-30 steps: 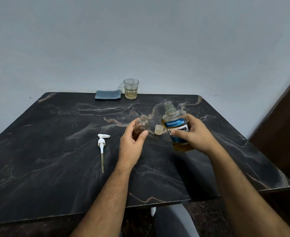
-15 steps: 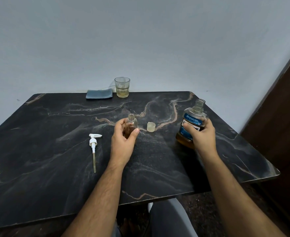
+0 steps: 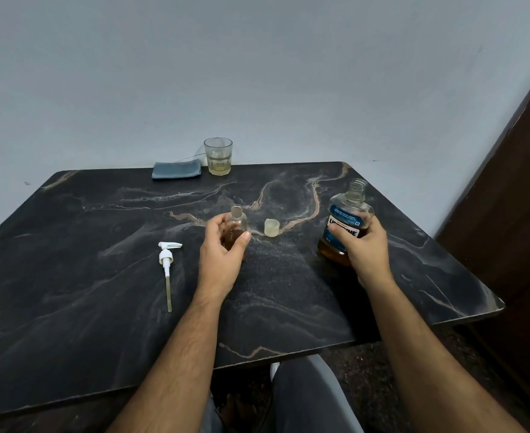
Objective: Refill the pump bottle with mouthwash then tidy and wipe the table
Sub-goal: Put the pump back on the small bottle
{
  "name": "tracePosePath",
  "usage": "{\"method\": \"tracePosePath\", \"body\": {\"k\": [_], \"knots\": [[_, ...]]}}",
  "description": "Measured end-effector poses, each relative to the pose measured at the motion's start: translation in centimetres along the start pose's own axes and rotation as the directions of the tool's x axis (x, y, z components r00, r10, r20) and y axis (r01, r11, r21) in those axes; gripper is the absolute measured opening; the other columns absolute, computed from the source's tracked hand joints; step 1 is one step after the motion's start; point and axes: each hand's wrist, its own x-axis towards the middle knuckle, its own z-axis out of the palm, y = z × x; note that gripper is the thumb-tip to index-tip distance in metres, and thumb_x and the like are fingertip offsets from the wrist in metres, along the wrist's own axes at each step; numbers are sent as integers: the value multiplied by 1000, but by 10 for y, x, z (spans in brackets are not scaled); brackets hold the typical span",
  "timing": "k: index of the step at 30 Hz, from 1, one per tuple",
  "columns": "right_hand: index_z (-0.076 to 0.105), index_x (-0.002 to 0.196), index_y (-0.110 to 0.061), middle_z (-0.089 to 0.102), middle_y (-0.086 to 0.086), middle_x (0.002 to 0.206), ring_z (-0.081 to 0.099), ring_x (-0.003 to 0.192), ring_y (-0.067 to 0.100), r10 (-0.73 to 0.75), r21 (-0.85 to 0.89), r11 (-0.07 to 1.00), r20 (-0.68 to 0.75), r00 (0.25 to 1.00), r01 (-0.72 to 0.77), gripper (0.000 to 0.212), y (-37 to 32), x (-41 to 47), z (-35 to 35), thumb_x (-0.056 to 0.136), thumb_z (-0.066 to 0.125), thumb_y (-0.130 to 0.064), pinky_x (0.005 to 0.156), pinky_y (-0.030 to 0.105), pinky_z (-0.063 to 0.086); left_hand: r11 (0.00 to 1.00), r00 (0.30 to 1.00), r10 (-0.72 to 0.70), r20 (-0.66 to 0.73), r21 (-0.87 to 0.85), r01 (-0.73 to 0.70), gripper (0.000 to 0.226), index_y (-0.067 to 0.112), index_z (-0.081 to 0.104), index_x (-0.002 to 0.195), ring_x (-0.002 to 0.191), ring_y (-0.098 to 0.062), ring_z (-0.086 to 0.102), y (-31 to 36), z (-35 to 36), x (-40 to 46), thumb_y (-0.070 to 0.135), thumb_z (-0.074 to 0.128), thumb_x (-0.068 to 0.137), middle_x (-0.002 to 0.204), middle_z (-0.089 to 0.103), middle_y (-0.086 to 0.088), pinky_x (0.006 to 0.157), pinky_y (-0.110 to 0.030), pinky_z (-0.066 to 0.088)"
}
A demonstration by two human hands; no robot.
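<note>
The left hand [image 3: 221, 260] grips the small pump bottle [image 3: 237, 228], fingers and thumb curled round its lower body; the bottle stands upright near the centre of the dark marble table [image 3: 70, 292], its neck open and amber liquid in its lower part. The right hand [image 3: 365, 251] holds the mouthwash bottle [image 3: 346, 221] on the right side of the table, fingers wrapped round the blue label; the bottle is uncapped, leans slightly, and amber liquid fills its lower portion. Whether its base touches the table cannot be told. A small pale cap [image 3: 272, 228] sits between the two bottles, apart from both. The white pump head [image 3: 167, 262] with its dip tube lies flat to the left of the left hand. At the far edge, a folded blue cloth [image 3: 176, 170] lies just beside a glass [image 3: 218, 156] holding a little yellowish liquid
</note>
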Motion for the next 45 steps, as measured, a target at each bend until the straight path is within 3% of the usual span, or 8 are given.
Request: {"method": "tracePosePath", "body": {"k": [6, 11, 18, 28, 33, 37, 40, 45], "knots": [[48, 133, -24, 55, -4, 135, 53, 124, 13, -102, -102, 991, -210, 972, 82, 67, -6, -12, -1, 77, 75, -50, 105, 42, 47, 1000, 1000, -2, 1, -7, 2, 44, 39, 49, 122, 118, -8, 59, -1, 0, 0, 25, 72, 87, 124, 63, 10, 105, -45, 48], [53, 119, -1, 52, 15, 121, 49, 118, 30, -479, -334, 876, -502, 721, 350, 49, -20, -41, 12, 84, 64, -33, 102, 52, 41, 1000, 1000, -9, 8, -7, 9, 44, 39, 49, 122, 118, -8, 59, -2, 0, 1, 27, 73, 86, 124, 64, 11, 105, -45, 48], [60, 94, -5, 54, 1, 98, 53, 93, 19, -613, -315, 779, -203, 764, 542, 16, -21, -77, 44, 80, 63, -13, 79, 43, 48, 1000, 1000, -4, 13, -23, 4, 43, 38, 50, 120, 115, -6, 60, -2, 0, -1, 23, 73, 87, 120, 66, 10, 103, -43, 49], [61, 115, -16, 64, -2, 114, 60, 105, 9, -223, -304, 901, 288, 931, 310, 32, -16, -72, 96, 84, 65, -9, 94, 34, 52, 999, 999, -34, -5, -22, 34, 42, 35, 51, 121, 112, -5, 61, 2, -1, -1, 26, 72, 85, 115, 68, 9, 103, -41, 48], [55, 126, -17, 62, 0, 126, 58, 116, 11, -125, -305, 922, 348, 929, 239, 46, -16, -66, 112, 83, 67, -9, 101, 35, 50, 999, 999, -39, -6, -15, 39, 54, 23, 41, 147, 118, 2, 51, 15, -3, -8, 44, 52, 98, 126, 53, 20, 99, -19, 37], [50, 135, -18, 59, 1, 133, 54, 125, 12, -89, -277, 939, 380, 921, 205, 61, -15, -63, 123, 80, 75, -17, 105, 33, 46, 1000, 985, 21, -173, -13, -23, 44, 17, 54, 136, 118, -3, 57, 23, -11, -12, 41, 46, 101, 128, 62, 6, 89, -8, 41], [47, 139, -20, 58, -1, 135, 52, 127, 11, -56, -239, 956, 410, 910, 167, 72, -15, -59, 132, 76, 81, -29, 107, 33, 44, 982, 931, 144, -337, 163, -93, 18, 21, 69, 109, 94, -1, 64, 36, -34, -4, 31, 58, 97, 101, 70, 10, 82, -17, 51], [54, 130, -22, 66, -8, 117, 60, 108, 5, -84, -175, 971, 399, 913, 165, 64, -16, -55, 147, 74, 83, -32, 96, 25, 48, 843, 920, 10, -392, 499, 203, 17, 27, 70, 95, 92, -12, 64, 46, -93, 20, 41, 62, 90, 94, 71, 9, 76, -28, 45]]}}
